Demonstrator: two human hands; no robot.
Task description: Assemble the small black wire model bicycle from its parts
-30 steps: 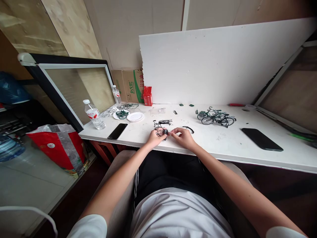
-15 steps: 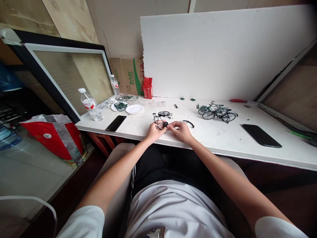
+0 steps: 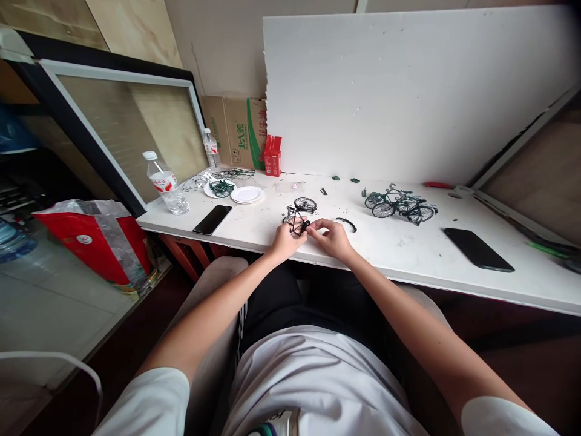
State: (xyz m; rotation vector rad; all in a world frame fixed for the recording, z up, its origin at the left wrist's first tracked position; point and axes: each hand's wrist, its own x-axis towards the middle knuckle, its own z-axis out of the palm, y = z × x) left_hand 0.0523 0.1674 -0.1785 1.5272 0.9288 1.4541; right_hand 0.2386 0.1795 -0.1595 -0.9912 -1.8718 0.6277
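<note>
Near the table's front edge, a small black model bicycle (image 3: 305, 204) is held tilted, one wheel pointing away from me. My left hand (image 3: 285, 242) grips its frame from the left. The fingers of my right hand (image 3: 330, 237) are pinched at a small dark round part on the model's near side; exactly what they grip is too small to tell. Just right of that hand lies a black curved strip (image 3: 348, 224). Farther right stand several finished-looking model bicycles (image 3: 402, 207), dark green and black, close together.
A white table (image 3: 390, 254) holds a phone (image 3: 213, 219) at left, a dark slab (image 3: 479, 249) at right, white plates (image 3: 247, 194), water bottles (image 3: 167, 184) and a red box (image 3: 273, 155). Small green pieces (image 3: 354, 180) lie near the white board (image 3: 385, 91).
The model bicycle has turned in my left hand, so its far wheel now shows rounder. My right hand stays at the dark round part. The view has shifted slightly.
</note>
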